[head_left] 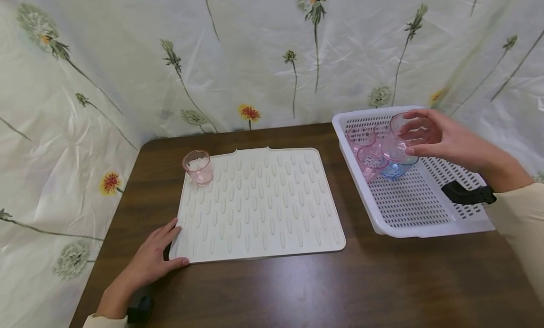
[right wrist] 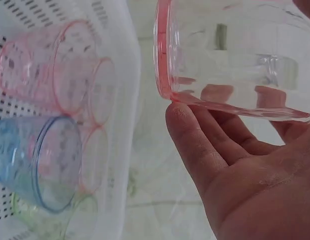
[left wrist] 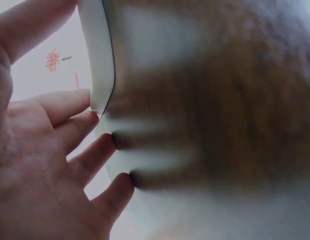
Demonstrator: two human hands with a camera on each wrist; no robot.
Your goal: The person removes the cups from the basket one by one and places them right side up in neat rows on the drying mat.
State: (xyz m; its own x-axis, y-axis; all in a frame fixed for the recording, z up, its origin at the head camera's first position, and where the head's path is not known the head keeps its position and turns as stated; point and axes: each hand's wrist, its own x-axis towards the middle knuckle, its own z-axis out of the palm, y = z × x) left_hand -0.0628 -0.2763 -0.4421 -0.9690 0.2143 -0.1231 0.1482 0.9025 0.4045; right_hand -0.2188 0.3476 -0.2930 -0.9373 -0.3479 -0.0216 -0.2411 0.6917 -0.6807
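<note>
My right hand [head_left: 450, 141] grips a clear pink-tinted drinking glass [head_left: 394, 148] over the white basket [head_left: 361, 200]. In the right wrist view that glass [right wrist: 235, 65] lies sideways across the frame, its pink rim beyond my fingertips. Below it in the basket are several glasses, among them a pink one [head_left: 371, 163], a blue one [head_left: 395, 171] and, seen from the right wrist, a green one [right wrist: 54, 220]. At the near left corner of a white ridged mat [head_left: 259, 207], my left hand [head_left: 148, 259] rests with spread fingers touching its edge.
One pink glass [head_left: 199, 169] stands at the mat's far left corner. The mat lies on a dark brown wooden table [head_left: 280, 290], left of the basket. Behind the table hangs a pale curtain [head_left: 255, 49] printed with flowers.
</note>
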